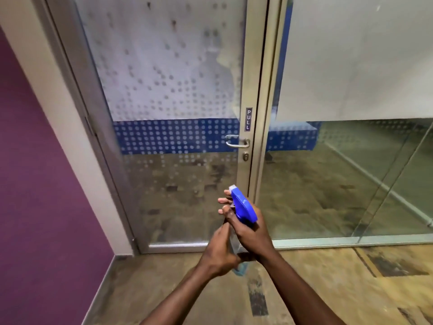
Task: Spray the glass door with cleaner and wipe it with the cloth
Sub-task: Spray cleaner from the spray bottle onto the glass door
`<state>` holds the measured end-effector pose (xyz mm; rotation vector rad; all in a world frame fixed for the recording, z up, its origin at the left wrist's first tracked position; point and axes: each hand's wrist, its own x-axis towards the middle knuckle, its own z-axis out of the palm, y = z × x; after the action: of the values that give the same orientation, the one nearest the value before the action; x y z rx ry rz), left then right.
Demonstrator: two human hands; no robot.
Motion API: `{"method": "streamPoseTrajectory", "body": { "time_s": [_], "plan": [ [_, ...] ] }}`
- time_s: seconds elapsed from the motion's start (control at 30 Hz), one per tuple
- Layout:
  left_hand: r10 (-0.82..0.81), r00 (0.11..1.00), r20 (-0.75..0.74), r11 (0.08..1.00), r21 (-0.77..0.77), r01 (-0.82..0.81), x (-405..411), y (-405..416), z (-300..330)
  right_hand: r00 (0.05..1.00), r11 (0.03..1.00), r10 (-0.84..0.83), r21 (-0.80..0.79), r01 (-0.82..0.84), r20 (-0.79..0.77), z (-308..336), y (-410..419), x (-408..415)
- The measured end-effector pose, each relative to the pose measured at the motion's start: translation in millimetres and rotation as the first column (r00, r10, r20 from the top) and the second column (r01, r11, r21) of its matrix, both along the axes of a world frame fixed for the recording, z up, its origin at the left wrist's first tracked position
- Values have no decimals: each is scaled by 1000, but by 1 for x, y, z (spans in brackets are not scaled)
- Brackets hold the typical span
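The glass door (168,90) stands shut ahead, frosted with dot patterns and a blue band at handle height. A spray bottle (243,207) with a blue trigger head points at the door's lower part. My right hand (250,233) grips its neck, fingers at the trigger. My left hand (220,252) wraps the clear bottle body from the left. A bit of blue-green cloth (240,269) shows just under my hands; I cannot tell which hand holds it.
A metal lever handle (236,141) with a PULL label (248,119) sits on the door's right stile. A fixed glass panel (351,172) is to the right, a purple wall (42,184) to the left. Brown patterned carpet (328,289) covers the floor.
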<state>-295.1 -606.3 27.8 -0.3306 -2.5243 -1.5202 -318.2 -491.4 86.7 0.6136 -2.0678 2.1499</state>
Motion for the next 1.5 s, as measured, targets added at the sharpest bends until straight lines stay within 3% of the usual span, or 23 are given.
{"method": "streamPoseTrajectory", "body": {
  "time_s": [0.27,0.43,0.7,0.93,1.07,1.23,1.33,1.5],
  "plan": [
    [69,994,-83,996,-43,-72,-121,-64,48,982,991,126,-21,-130,-142,41,-58,-125],
    [81,985,-153,985,-138,-103,-197,-104,81,967,967,201,-123,-221,-156,75,-94,-204],
    [40,958,-283,984,-157,-88,-281,-153,112,982,944,117,-291,-155,-145,105,-153,-281],
    [-89,932,-351,963,-270,-10,-345,-225,151,976,965,-50,-263,-7,-212,145,-196,-332],
    [122,918,-378,911,-325,-255,-386,-312,196,965,962,-115,-268,49,-235,174,-221,-354],
    [357,681,-639,735,-259,-627,-439,-408,252,947,959,-185,-259,115,-262,206,-261,-374],
    [389,575,-720,652,-226,-724,-464,-453,272,933,951,-217,-276,136,-288,226,-282,-381],
    [366,536,-761,577,-266,-772,-494,-497,291,879,914,-314,-364,178,-358,270,-305,-387]
  ]
}}
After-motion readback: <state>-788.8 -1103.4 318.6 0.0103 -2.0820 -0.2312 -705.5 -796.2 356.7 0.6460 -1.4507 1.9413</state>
